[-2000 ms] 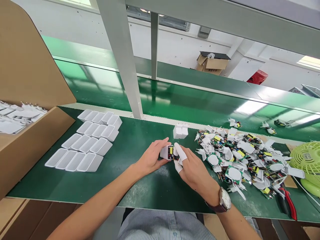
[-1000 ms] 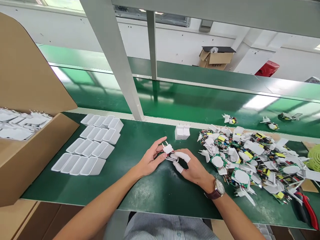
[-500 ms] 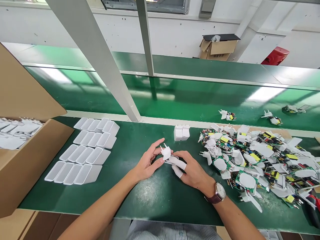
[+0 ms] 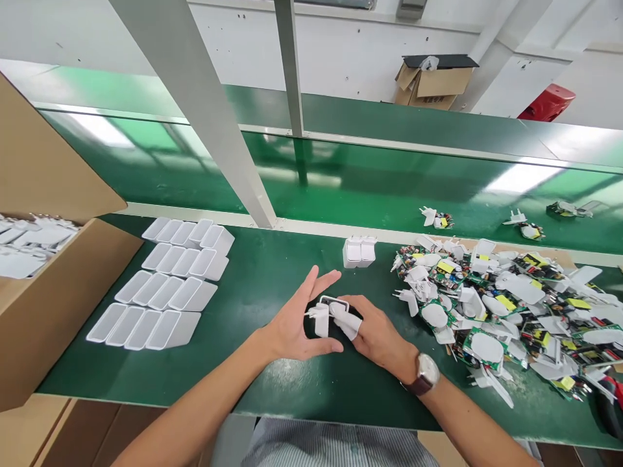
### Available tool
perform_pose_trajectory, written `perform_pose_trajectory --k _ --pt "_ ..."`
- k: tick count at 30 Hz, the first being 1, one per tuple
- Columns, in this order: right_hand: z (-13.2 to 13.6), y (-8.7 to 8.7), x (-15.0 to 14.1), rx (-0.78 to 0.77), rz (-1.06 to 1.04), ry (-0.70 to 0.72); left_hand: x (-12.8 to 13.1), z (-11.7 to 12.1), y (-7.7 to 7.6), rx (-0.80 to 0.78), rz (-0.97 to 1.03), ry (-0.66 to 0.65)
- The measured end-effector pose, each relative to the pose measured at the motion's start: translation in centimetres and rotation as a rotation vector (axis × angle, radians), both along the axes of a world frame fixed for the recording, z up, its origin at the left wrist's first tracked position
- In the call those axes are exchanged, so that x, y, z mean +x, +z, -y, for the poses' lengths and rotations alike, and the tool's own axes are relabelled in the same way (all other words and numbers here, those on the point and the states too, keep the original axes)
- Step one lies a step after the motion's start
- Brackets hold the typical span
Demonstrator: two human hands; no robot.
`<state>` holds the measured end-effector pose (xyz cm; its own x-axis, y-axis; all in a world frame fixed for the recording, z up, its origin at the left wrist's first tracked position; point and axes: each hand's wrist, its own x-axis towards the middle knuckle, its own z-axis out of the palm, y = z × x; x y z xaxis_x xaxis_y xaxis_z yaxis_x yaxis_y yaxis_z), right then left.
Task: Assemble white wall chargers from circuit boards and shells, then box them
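Note:
In front of me, near the bench's front edge, a white plug adapter [image 4: 321,319] shows its open end and its pins. My right hand [image 4: 377,331], with white covers on some fingertips, is closed on it from the right. My left hand [image 4: 296,323] spreads thumb and fingers around the adapter's left side; whether the palm touches it I cannot tell. Past my hands stand two white charger cases [image 4: 359,251] side by side. To the left, white charger cases [image 4: 165,293] lie in several rows.
A heap of circuit boards with white plug parts [image 4: 487,311] covers the bench's right side. On the left, an open cardboard box [image 4: 73,305] holds white plastic parts. A grey post [image 4: 209,110] rises behind the rows. A few boards [image 4: 438,219] lie on the green strip beyond the ledge.
My left hand has opened and its fingers have spread away from the adapter. The adapter has turned in my right hand, so its open end now shows. The view has shifted slightly.

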<state>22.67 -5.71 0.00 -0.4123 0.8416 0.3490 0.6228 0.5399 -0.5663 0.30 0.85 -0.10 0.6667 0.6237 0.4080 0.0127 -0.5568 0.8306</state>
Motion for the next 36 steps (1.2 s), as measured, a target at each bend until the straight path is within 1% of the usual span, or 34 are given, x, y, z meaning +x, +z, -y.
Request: perform_pose_trajectory --k 2,4,6,13,18,22,25,26,27,28,30,32,33,34,36 --pt "0.0 -0.6 -0.4 -0.004 0.001 0.003 0.2 0.0 -0.2 0.061 -0.009 0.064" --pt "-0.1 -1.0 -0.7 0.010 -0.010 -0.048 0.4 0.1 -0.2 0.108 -0.001 0.120" --pt "0.0 -1.3 -1.0 0.029 -0.028 -0.083 0.6 0.1 -0.2 0.125 0.022 0.139" --pt "-0.1 -1.0 -1.3 0.021 -0.076 -0.105 0.4 -0.2 0.2 0.073 0.052 0.171" --pt "-0.2 -0.6 -1.6 0.037 0.020 -0.085 0.4 -0.2 0.3 0.034 0.039 0.176" --pt "-0.1 -1.1 -1.3 0.024 -0.099 -0.106 0.3 -0.2 0.2 0.023 0.033 0.180" --pt "-0.1 -1.7 -1.3 -0.032 -0.129 -0.071 0.1 -0.3 0.0 -0.004 0.011 0.193" --pt "-0.2 -1.8 -1.4 -0.063 -0.161 -0.064 0.0 -0.3 -0.1 -0.023 0.005 0.195" --pt "-0.3 -1.8 -1.6 -0.106 -0.237 -0.070 0.0 -0.4 -0.2 -0.040 0.011 0.189" --pt "-0.4 -1.7 -1.8 -0.172 -0.356 -0.088 0.0 -0.4 -0.3 -0.050 0.034 0.178" --pt "-0.6 -1.2 -2.4 -0.390 -0.672 -0.136 0.1 -0.3 -0.4 -0.023 0.084 0.143" --pt "-0.6 -0.5 -2.9 -0.665 -0.971 -0.148 0.4 0.0 -0.4 0.066 0.096 0.147" --pt "-0.5 -0.1 -3.2 -0.790 -1.081 -0.140 0.5 0.1 -0.3 0.121 0.086 0.172" --pt "-0.5 0.3 -3.4 -0.886 -1.162 -0.129 0.6 0.3 -0.3 0.177 0.071 0.200" --pt "-0.2 0.9 -3.7 -0.988 -1.258 -0.120 0.9 0.6 -0.1 0.275 0.058 0.249"
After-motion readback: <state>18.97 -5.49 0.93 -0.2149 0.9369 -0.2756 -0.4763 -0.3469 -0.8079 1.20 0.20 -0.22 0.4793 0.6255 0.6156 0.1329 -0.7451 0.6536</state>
